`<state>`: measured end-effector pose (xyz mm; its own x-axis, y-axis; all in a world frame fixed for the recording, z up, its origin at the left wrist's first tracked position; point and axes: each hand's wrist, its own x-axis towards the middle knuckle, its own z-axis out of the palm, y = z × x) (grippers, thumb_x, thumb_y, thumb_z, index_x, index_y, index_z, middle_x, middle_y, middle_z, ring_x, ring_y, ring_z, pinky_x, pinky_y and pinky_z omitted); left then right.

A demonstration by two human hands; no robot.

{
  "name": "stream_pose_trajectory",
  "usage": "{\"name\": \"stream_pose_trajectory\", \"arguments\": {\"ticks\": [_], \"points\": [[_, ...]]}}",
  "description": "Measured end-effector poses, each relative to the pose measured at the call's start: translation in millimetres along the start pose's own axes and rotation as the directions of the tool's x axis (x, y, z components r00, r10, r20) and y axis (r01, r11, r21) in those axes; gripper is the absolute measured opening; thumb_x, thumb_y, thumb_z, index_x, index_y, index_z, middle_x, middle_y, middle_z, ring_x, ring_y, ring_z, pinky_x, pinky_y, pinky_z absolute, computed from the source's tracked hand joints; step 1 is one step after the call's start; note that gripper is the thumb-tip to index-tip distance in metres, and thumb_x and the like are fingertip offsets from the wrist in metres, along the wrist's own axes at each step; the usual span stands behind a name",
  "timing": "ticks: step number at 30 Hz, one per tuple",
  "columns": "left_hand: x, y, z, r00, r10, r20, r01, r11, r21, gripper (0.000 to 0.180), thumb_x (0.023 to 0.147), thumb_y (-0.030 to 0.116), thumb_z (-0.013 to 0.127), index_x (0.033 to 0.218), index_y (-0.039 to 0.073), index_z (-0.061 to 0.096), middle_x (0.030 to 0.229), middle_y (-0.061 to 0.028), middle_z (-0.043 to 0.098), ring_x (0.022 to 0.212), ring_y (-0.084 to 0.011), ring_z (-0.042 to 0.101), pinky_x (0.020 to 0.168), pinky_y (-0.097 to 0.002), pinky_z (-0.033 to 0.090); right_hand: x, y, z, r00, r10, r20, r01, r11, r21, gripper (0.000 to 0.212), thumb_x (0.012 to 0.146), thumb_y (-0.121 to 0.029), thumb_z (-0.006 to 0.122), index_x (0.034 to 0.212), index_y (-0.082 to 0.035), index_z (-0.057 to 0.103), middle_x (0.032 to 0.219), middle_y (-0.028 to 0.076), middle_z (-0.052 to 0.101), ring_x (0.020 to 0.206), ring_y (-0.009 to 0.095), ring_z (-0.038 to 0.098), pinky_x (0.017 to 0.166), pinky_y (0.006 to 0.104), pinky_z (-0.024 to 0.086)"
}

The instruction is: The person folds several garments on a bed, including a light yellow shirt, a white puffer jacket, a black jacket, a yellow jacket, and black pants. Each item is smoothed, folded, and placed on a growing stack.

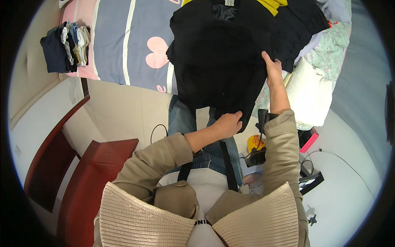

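A black short-sleeved top [218,61] lies spread over the near edge of the bed, its neck opening at the far end and its lower hem hanging toward me. My left hand [228,124] reaches across my body and is closed on the lower right corner of the hem. Farther up, my right hand [273,69] grips the right edge of the same top, thumb on the upper side. Its other fingers are mostly hidden by the cloth and the hand itself.
Folded clothes [68,47] stand at the bed's far left corner on a striped cover [111,41]. More dark clothing [298,24], a yellow garment [271,5] and a white folded cloth [310,92] lie to the right. Red wooden furniture [96,181] stands lower left; a yellow container [255,143] sits below.
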<state>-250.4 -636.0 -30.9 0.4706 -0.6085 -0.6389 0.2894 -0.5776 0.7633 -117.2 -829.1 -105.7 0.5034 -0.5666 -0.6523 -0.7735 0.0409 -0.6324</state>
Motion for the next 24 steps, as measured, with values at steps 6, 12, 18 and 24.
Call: {"name": "stream_pose_trajectory", "arguments": {"ticks": [6, 12, 18, 24], "points": [[-34.3, -46.3, -39.6, 0.997, 0.079, -0.014, -0.080, 0.994, -0.080, 0.022, 0.081, 0.017, 0.052, 0.096, 0.001, 0.050, 0.081, -0.0211, 0.059, 0.077, -0.0356, 0.059, 0.068, -0.0389, 0.047, -53.9, -27.4, 4.4, 0.981, -0.188, 0.054, 0.178, 0.973, 0.146, 0.062, 0.071, -0.019, 0.068, 0.116, 0.016, 0.042, 0.107, 0.020, 0.056, 0.095, 0.027, 0.056, 0.086, 0.0312, 0.043], [-84.8, -160.1, -99.1, 0.986, -0.161, 0.038, 0.162, 0.901, -0.402, 0.015, 0.080, 0.012, 0.049, 0.090, 0.001, 0.047, 0.073, -0.0053, 0.046, 0.071, -0.0124, 0.045, 0.064, -0.0291, 0.041, -155.8, -62.1, 110.2, 0.940, -0.306, 0.151, 0.340, 0.793, -0.506, 0.061, 0.072, -0.021, 0.068, 0.115, 0.008, 0.035, 0.101, 0.031, 0.055, 0.093, 0.039, 0.057, 0.084, 0.0390, 0.045], [-59.2, -244.4, -135.1, 0.892, -0.280, -0.354, 0.093, 0.882, -0.462, 0.028, 0.085, 0.021, 0.055, 0.101, 0.001, 0.045, 0.088, -0.0075, 0.052, 0.086, -0.0161, 0.049, 0.080, -0.0287, 0.039, -148.0, -35.7, 225.9, 0.861, -0.240, 0.449, 0.493, 0.615, -0.615, 0.083, 0.077, -0.019, 0.065, 0.137, 0.002, 0.012, 0.115, 0.028, 0.049, 0.096, 0.043, 0.056, 0.083, 0.0423, 0.047], [7.4, -196.7, -163.7, 0.740, -0.271, -0.615, -0.025, 0.903, -0.429, 0.069, 0.080, 0.037, 0.065, 0.124, -0.007, 0.037, 0.122, -0.0231, 0.046, 0.116, -0.0312, 0.044, 0.099, -0.0380, 0.032, -125.0, -11.2, 218.0, 0.652, -0.246, 0.718, 0.637, 0.692, -0.341, 0.069, 0.077, -0.013, 0.064, 0.136, -0.004, 0.029, 0.099, 0.018, 0.058, 0.085, 0.031, 0.061, 0.079, 0.0351, 0.048]]}}
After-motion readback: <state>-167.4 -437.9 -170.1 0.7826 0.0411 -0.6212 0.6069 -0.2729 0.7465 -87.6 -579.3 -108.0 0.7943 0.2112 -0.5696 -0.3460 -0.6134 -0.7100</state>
